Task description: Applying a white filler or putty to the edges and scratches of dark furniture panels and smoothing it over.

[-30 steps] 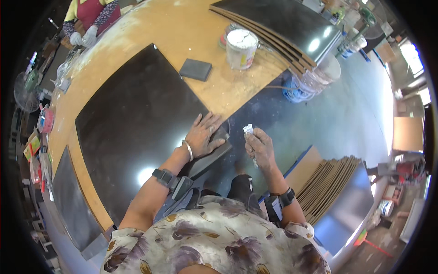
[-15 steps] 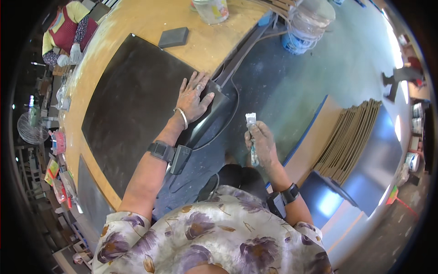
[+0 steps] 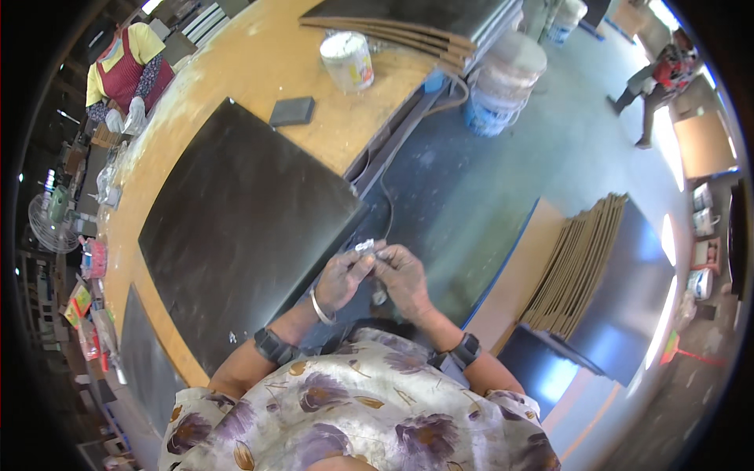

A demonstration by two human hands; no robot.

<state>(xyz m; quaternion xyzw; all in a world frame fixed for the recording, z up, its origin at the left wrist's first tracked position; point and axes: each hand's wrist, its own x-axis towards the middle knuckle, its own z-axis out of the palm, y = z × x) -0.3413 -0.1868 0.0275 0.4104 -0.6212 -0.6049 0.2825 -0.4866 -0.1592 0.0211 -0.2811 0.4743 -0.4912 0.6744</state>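
I see the grey-blue floor point(image 3: 463, 188) running from the centre to the upper right of the frame, between the tan worktop point(image 3: 259, 43) and a stack of panels point(image 3: 581, 267) at right. That is my widest room. On the worktop, a large dark panel point(image 3: 243, 220) fills centre left; its lower-right edge passes just beside the hands, and bare tan shows past its top edge. The stack's blue-edged left side stands well apart from the hands. Stacked buckets point(image 3: 503, 86) crowd the worktop's right edge, upper right of centre. The left hand point(image 3: 339, 281) and right hand point(image 3: 402, 281) meet just below centre, fingers drawn in; the right grips a small tool point(image 3: 365, 246), whitish end up. The left's fingertips touch that end; I can't tell whether they grip it. A grey block point(image 3: 292, 111) lies beyond the panel's top edge.
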